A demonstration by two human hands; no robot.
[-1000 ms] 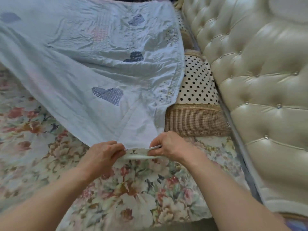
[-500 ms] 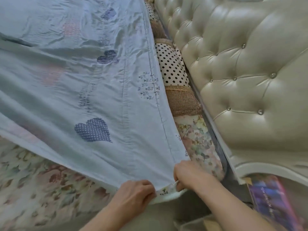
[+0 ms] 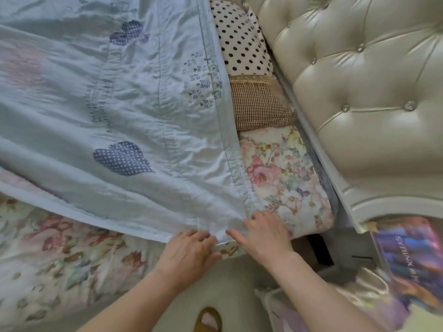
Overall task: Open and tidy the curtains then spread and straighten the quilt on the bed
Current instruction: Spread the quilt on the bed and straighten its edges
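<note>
Left hand (image 3: 189, 256) pinched the quilt (image 3: 143, 116) corner at the bed (image 3: 282, 168) edge; right hand (image 3: 266, 236) lay flat, fingers (image 3: 235, 234) straight. Pulling taut before smoothing outward seemed best.

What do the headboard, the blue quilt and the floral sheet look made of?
The headboard: cream leather or faux leather, glossy, going by the bright highlights on its button-tufted puffs. The quilt: thin pale blue woven cloth, maybe cotton, with a faint sheen; fine wrinkles, stitched seams, dotted heart patches. The floral sheet: printed cloth, matte; fibre unclear.
</note>
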